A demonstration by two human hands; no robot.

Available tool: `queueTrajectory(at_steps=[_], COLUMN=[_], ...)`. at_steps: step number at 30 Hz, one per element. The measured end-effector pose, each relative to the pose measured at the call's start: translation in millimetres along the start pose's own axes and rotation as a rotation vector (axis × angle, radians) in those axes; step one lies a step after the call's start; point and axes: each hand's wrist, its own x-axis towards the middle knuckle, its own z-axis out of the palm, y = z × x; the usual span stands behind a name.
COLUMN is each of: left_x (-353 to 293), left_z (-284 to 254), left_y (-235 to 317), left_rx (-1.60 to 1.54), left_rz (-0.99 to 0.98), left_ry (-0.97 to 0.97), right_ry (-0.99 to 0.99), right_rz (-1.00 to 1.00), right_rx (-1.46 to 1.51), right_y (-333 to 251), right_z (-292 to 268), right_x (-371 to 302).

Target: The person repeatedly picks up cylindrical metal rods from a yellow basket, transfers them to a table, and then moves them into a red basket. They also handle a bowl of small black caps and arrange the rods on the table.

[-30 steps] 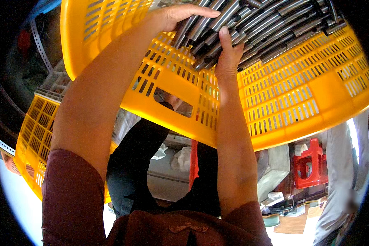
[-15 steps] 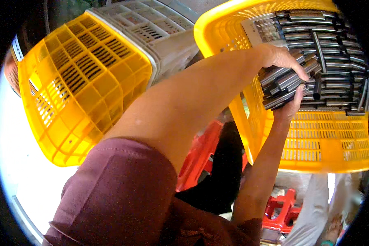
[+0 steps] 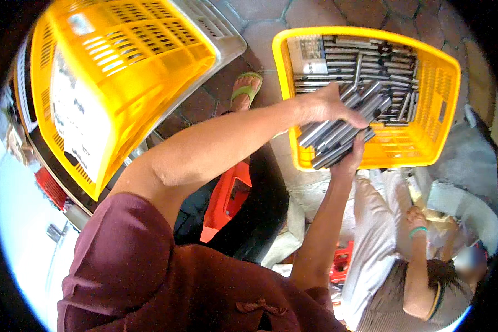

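Note:
Both my hands hold one bundle of grey metal bars (image 3: 337, 138) over the near edge of a yellow plastic basket (image 3: 442, 105). My left hand (image 3: 323, 105) lies on top of the bundle, fingers curled over it. My right hand (image 3: 353, 157) supports the bundle from below. The basket is partly filled with several more grey bars lying in rows (image 3: 371, 66).
A second, larger yellow basket (image 3: 110, 72) lined with white paper sits at the left on a grey crate (image 3: 216, 27). A sandalled foot (image 3: 244, 88) rests on the tiled floor. Another person in light clothes (image 3: 409, 265) crouches at lower right beside red stools (image 3: 227, 199).
The view has swung downward, so both baskets now sit higher in the picture. My hands have lifted a bundle of bars out toward the basket's near edge.

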Motion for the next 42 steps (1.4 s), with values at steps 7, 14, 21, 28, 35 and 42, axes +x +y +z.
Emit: queueTrajectory(at_steps=[7,14,21,28,35,42], left_x=[-179.6,-351.5,-503.9,-667.8,-749.0,-807.3], left_z=[43.0,71.9,78.0,37.5,-9.2,-24.7], left_y=[70.6,97.9,99.2,94.3,52.8,34.8], left_rx=[-0.253,-0.418,-0.641,-0.790,-0.910,-1.099], left_rz=[0.006,0.255,0.406,0.514,0.637,0.841], left_ry=[0.119,0.369,0.592,0.757,0.895,1.079], right_ry=[-0.052,-0.298,-0.506,-0.762,-0.949,-1.207], right_rz=[-0.025,-0.042,0.091,0.131,0.148,0.227], right_rx=[-0.142,-0.386,-0.640,-0.866,-1.010,-1.292], right_y=[-82.7,-131.8,-144.2,-94.6,-23.8,15.5], right_z=[72.1,142.2,244.5,355.4,451.6,532.4], right_x=[-159.9,-289.1,-398.2,-480.6,-550.0,-561.3])
